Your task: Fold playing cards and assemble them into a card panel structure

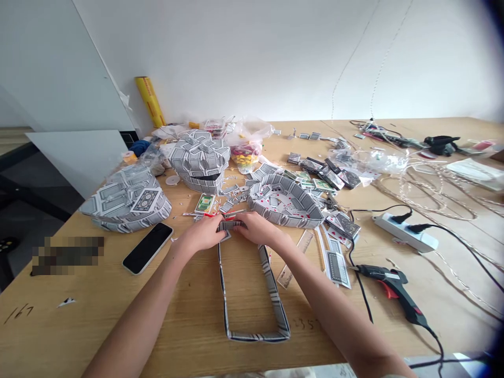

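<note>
Both our hands meet at the far end of a rectangular card-strip frame (252, 294) lying flat on the wooden table (118, 320). Our left hand (205, 233) and right hand (255, 228) pinch that far edge, fingers closed on it. Just beyond the frame sits an open boat-shaped card tray (285, 202), its inside lined with face-up playing cards. Farther beyond the frame stands a lidded card-covered box (200, 160), the lid slightly raised; its contents are hidden. Behind it, a plastic bag (246, 152) holds colourful small items we cannot identify. Left of the frame lies a smartphone (147, 248); right of it, a glue gun (394, 289).
</note>
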The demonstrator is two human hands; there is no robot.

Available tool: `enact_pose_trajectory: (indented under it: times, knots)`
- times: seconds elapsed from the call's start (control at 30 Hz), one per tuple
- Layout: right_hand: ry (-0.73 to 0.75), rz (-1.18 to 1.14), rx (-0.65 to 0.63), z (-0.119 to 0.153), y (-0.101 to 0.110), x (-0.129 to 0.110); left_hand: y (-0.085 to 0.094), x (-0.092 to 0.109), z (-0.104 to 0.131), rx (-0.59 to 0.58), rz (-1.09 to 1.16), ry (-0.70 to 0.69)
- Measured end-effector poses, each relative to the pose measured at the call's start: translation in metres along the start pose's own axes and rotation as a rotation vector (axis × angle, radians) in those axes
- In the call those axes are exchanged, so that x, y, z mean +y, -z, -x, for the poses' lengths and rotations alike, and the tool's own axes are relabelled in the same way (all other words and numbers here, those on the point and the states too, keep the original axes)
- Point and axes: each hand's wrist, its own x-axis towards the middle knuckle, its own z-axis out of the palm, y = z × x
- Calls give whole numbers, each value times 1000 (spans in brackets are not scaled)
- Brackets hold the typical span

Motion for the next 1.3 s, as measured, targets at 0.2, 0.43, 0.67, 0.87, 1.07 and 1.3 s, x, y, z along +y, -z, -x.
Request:
enact_pose_trajectory:
  times: [0.2,0.43,0.67,0.87,1.07,1.3]
  knots:
    - [-31,-105,215,16,16,-3,5,-9,14,149,92,-12]
    - [-170,-236,657,65,-8,10,-37,-27,47,444,134,-40]
    - [-302,-290,711,86,-33,22,-63,-39,54,510,109,-68]
    - [-358,-287,593,87,-39,24,-63,-46,52,530,73,-50]
    - [-371,-200,550,88,-33,19,-60,-51,49,543,-6,-103]
    - [-406,-177,523,88,-29,18,-65,-59,47,487,-64,-140]
